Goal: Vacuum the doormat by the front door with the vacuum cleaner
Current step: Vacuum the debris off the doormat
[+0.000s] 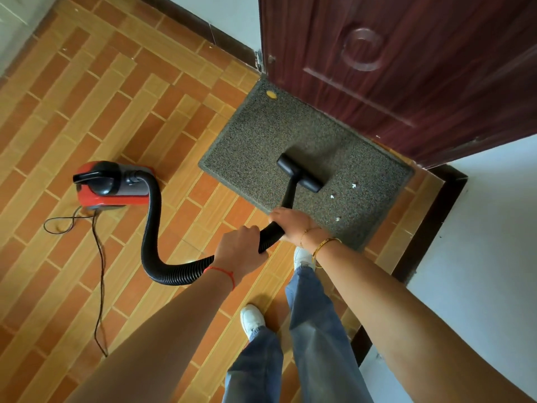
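**Two-Handed Wand Control on the Doormat**

The right hand (292, 223) is closed around the wand (289, 193) for steering; the left hand (241, 248) is closed around the hose (151, 228), keeping slack clear. The floor head (300, 173) rests mid-doormat (247, 146), which lies against the door (406, 68). White scraps (353, 186) remain beside the head. The vacuum cleaner (112, 184) stands aside, probably so strokes stay unobstructed.

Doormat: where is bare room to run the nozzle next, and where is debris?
The doormat is bare left of the nozzle, except a yellow bit near the door. White scraps dot its right part.
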`<act>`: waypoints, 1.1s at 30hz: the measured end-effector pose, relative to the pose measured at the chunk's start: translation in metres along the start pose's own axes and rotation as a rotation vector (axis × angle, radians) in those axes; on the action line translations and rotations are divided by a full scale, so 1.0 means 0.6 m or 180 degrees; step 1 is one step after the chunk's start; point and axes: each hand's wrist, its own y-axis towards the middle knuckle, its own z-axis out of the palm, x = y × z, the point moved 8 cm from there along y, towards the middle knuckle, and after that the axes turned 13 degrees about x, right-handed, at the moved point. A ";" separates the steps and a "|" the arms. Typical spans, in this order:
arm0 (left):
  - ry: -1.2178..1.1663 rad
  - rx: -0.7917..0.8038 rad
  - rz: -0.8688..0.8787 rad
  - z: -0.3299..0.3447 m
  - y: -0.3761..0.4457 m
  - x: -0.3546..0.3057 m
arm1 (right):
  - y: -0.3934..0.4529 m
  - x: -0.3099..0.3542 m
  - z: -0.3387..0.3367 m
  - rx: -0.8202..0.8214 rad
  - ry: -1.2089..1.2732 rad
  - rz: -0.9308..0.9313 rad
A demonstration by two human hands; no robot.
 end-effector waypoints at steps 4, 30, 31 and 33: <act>0.0137 0.0067 0.0033 0.060 -0.064 0.044 | -0.004 0.076 0.069 0.0009 0.0129 0.0022; 0.0117 -0.0078 -0.0061 0.194 -0.204 0.108 | -0.045 0.226 0.184 0.0020 -0.0019 -0.0128; 0.0103 -0.0092 -0.0074 0.189 -0.202 0.109 | -0.045 0.224 0.178 0.0025 -0.0027 -0.0145; 0.0068 -0.0093 -0.0094 0.177 -0.196 0.109 | -0.045 0.220 0.164 0.0016 -0.0037 -0.0138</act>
